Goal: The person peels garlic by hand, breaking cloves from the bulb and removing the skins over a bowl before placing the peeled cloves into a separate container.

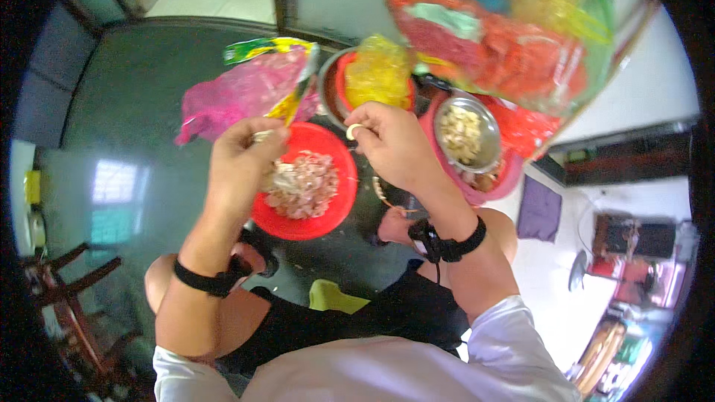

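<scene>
My left hand (251,142) is above the left rim of a red plastic bowl (345,178), its fingers closed on a small pale piece; what this is cannot be told. My right hand (382,137) pinches a small, round, cream-coloured piece (353,131), like a peeled clove, between thumb and finger, just right of the bowl. Pinkish-white flaky bits (307,187), like skins, lie in the bowl. To the right, a metal bowl (494,134) of pale yellow chunks (461,134) rests in a larger pink basin (511,178).
A pink plastic bag (240,89) with a green-and-yellow printed part lies beyond my left hand. Behind my right hand, a yellow bag (380,72) sits in a red container within a metal pot. A large clear bag (491,33) of coloured plastic is at the upper right. My feet flank the red bowl.
</scene>
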